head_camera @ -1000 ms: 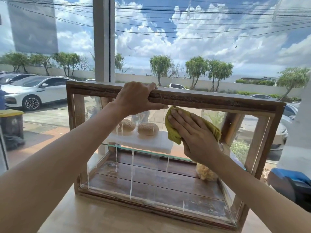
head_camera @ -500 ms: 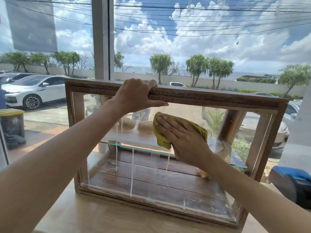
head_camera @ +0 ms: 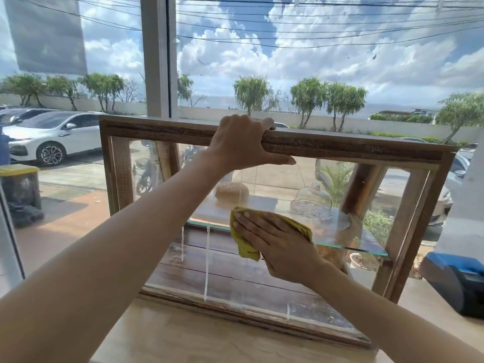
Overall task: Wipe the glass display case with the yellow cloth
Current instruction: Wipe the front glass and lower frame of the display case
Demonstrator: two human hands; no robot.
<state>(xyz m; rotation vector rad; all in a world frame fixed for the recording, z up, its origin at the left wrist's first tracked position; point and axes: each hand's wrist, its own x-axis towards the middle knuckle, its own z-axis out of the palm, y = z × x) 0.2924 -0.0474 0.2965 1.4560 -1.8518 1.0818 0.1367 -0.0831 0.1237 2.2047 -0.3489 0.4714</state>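
A wood-framed glass display case (head_camera: 353, 149) stands on a pale wooden counter in front of a big window. My left hand (head_camera: 242, 141) grips the case's top front rail, fingers curled over it. My right hand (head_camera: 275, 242) presses the yellow cloth (head_camera: 242, 247) flat against the front glass, about mid-height, fingers straight and spread. White streaks of liquid run down the pane below and left of the cloth. Inside, a glass shelf (head_camera: 366, 248) carries a round bun (head_camera: 231, 191) and a clear glass dome (head_camera: 311, 201).
A blue and black device (head_camera: 461, 281) sits on the counter (head_camera: 209, 339) to the right of the case. A white window post (head_camera: 158, 56) rises behind the case. Outside are parked cars, trees and a yellow-lidded bin (head_camera: 19, 184).
My right hand has slid the yellow cloth down the glass, from just under the top rail to mid-height, and a little to the left. My left hand has kept its grip on the rail.
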